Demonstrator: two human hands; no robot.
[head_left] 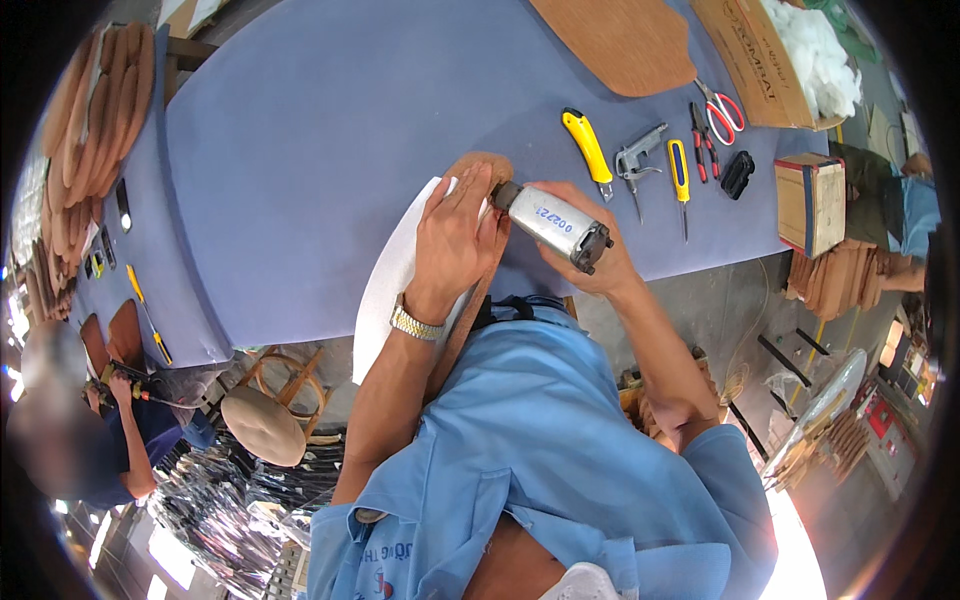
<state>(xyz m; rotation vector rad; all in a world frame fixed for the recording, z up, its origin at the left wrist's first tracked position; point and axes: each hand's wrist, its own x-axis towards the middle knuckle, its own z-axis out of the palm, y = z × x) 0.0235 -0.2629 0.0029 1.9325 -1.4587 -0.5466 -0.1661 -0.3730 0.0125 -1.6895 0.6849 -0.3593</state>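
A curved panel with brown leather-like covering and a white face [388,285] leans between the blue table and my body. My left hand [455,235], a metal watch on its wrist, lies over the panel's upper part with fingers stretched out flat against it. Closed around a silver pneumatic staple gun [557,226] is my right hand [600,250]; most of its grip is hidden by the hand. The tool's dark nose points at the panel's brown edge, close beside my left fingers. Whether it touches the panel I cannot tell.
On the blue table [290,200] lie a yellow cutter [587,145], an air blow gun [637,155], a yellow screwdriver [679,180], pliers [704,140] and scissors [722,110]. A brown panel [620,40] and cardboard box [750,60] lie beyond. Another person [75,420] works at left.
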